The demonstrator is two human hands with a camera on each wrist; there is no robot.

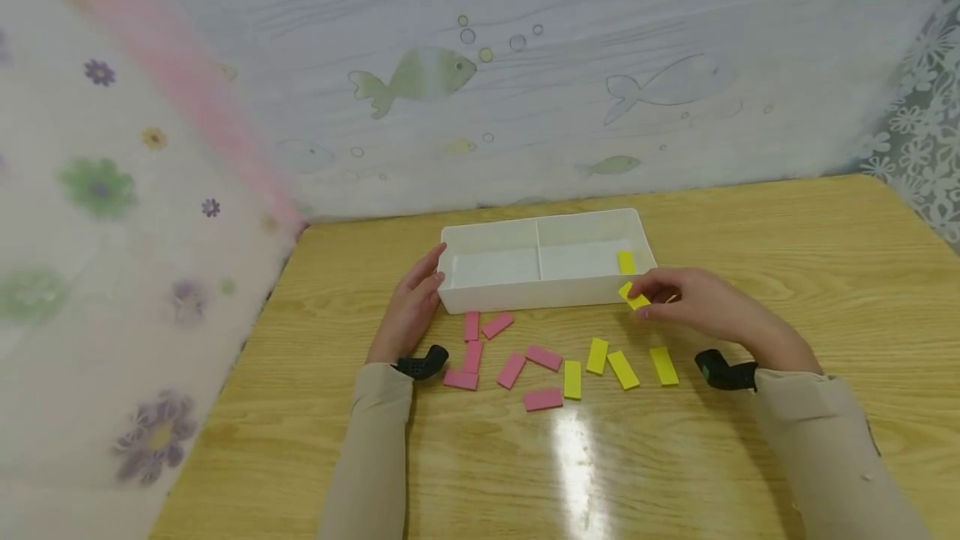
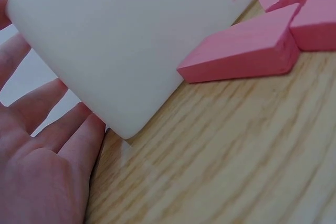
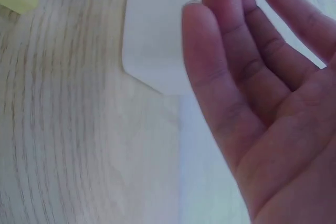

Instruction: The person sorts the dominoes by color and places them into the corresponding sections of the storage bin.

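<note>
A white two-compartment box (image 1: 487, 299) stands on the table. My left hand (image 1: 410, 307) rests against its left end, the fingers fairly straight along the wall in the left wrist view. At the front right of the box, my right hand (image 1: 693, 302) pinches a yellow block (image 1: 634, 297) between thumb and fingers; only a corner of that block shows in the right wrist view. Inside the right compartment lies another yellow block (image 1: 626, 262). Several pink blocks (image 1: 512, 370) are scattered in front of the box, and several yellow blocks (image 1: 622, 370) lie to their right.
The wooden table (image 1: 300, 432) meets a wall (image 1: 420, 165) with fish drawings close behind the box. A flowered wall covering (image 1: 97, 273) borders the left side. One pink block (image 2: 241, 45) lies right at the box's front wall in the left wrist view.
</note>
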